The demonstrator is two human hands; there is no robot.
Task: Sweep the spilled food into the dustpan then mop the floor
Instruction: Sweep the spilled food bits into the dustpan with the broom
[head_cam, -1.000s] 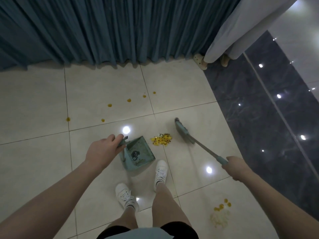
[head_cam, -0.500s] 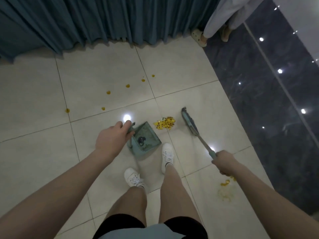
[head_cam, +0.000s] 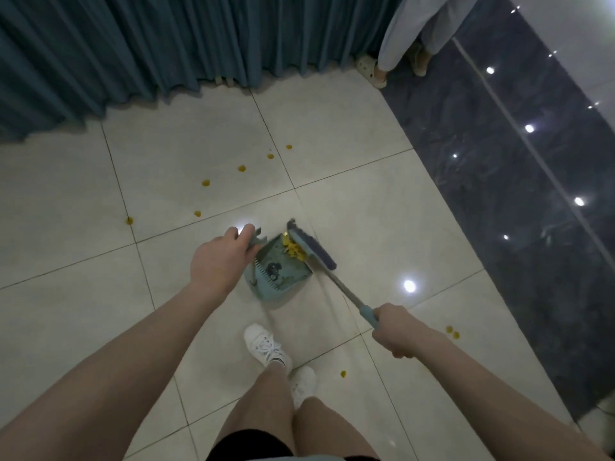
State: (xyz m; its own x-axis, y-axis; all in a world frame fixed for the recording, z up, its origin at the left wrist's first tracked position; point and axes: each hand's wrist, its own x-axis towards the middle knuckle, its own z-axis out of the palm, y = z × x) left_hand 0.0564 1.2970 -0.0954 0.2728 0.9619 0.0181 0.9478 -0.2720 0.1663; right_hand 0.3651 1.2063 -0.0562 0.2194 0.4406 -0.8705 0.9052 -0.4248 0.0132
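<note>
A teal dustpan (head_cam: 278,277) sits on the pale tile floor ahead of my feet. My left hand (head_cam: 221,257) grips its handle at the pan's left. My right hand (head_cam: 396,331) grips the broom handle, and the broom head (head_cam: 311,246) lies along the pan's right lip. A pile of yellow food (head_cam: 294,249) is at the pan's mouth, pressed between the broom and the pan. Several loose yellow bits (head_cam: 206,183) dot the tiles further off, and a few more bits (head_cam: 452,331) lie to the right of my right hand.
A teal curtain (head_cam: 166,44) hangs along the far side. Another person's legs and sandals (head_cam: 376,71) stand at the far right by it. A dark glossy floor strip (head_cam: 515,181) runs along the right. My white shoes (head_cam: 266,346) are just behind the dustpan.
The broom head has swung left against the dustpan's lip, pushing the yellow pile into the pan's mouth. My feet have shifted and the view has tilted.
</note>
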